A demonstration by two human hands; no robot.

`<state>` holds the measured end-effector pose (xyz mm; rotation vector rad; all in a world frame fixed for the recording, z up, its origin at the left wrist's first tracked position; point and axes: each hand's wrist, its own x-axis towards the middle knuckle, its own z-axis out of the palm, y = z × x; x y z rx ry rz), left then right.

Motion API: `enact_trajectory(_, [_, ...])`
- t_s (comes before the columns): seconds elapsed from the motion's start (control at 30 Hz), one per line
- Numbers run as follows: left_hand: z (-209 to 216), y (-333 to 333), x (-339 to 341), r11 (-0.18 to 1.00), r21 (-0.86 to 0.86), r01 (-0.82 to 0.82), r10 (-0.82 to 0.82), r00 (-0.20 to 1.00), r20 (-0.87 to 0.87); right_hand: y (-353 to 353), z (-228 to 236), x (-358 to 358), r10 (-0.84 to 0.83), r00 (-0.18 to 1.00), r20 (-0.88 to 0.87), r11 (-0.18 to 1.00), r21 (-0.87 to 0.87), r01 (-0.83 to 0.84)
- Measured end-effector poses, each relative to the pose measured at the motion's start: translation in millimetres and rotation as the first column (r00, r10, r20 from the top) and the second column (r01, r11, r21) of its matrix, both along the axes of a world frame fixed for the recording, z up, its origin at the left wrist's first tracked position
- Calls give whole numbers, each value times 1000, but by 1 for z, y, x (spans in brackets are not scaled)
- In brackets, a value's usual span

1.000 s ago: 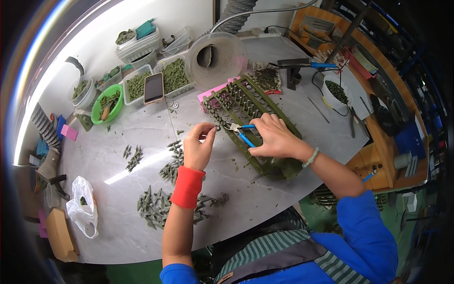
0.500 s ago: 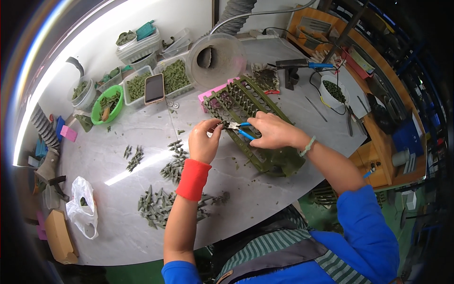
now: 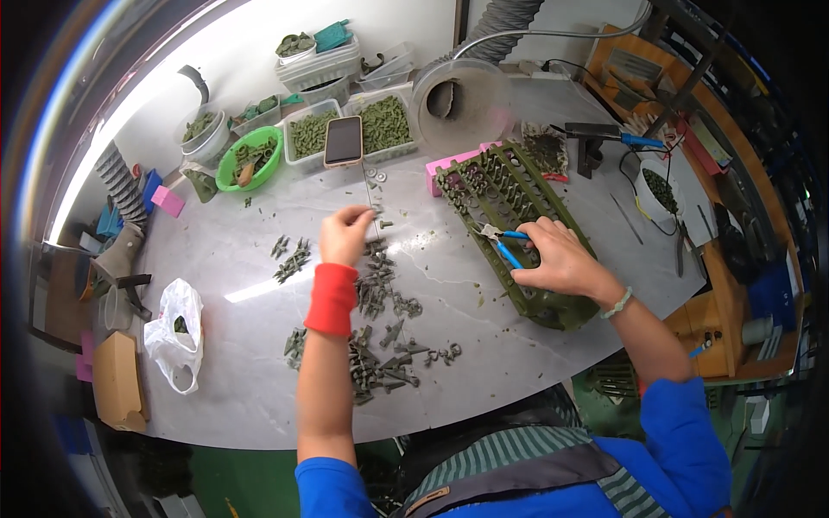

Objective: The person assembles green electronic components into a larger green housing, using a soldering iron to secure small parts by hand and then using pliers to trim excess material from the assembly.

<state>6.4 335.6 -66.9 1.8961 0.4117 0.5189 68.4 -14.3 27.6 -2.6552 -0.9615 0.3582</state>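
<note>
My right hand (image 3: 566,259) is wrapped round blue-handled nippers (image 3: 510,244), their metal jaws at the near left edge of a long olive-green plastic piece (image 3: 557,293). That piece has rows of pegs and round holes, and its far end rests by a pink block (image 3: 439,175). My left hand (image 3: 345,235), with a red wristband, is over the table to the left of the piece, thumb and fingertips pinched together. Whatever they hold is too small to make out. Below it lie loose heaps of small grey-green plastic parts (image 3: 373,289).
Clear bins of green bits (image 3: 384,128) stand at the back, with a phone (image 3: 344,141) on them. To their left is a green basket (image 3: 250,160). A white bag (image 3: 177,332) lies at left; a white tub (image 3: 658,188) and hand tools are at right.
My left hand has left the nippers' jaws and moved left over the table. The nippers stay in my right hand by the green piece. The whole view has shifted.
</note>
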Motion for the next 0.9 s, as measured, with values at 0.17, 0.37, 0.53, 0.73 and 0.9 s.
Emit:
enact_trajectory(0.17, [-39, 82, -10, 972, 186, -142, 194, 933, -303, 11, -5, -6, 2, 998, 69, 1000, 25, -3])
enact_trajectory(0.37, [-24, 33, 4, 790, 587, -176, 355, 912, -205, 4, -5, -7, -63, 997, 44, 998, 27, 62])
enact_trajectory(0.53, [7, -26, 11, 979, 190, 73, -95, 989, 113, 18, -7, -8, -59, 994, 96, 998, 32, 56])
enact_trajectory(0.73, [21, -93, 15, 921, 361, 145, -242, 940, 240, 26, -11, -2, -35, 993, 109, 998, -56, 42])
enact_trajectory(0.9, [18, -102, 25, 869, 481, 117, -248, 944, 218, 28, -2, 6, -3, 996, 85, 994, -109, 12])
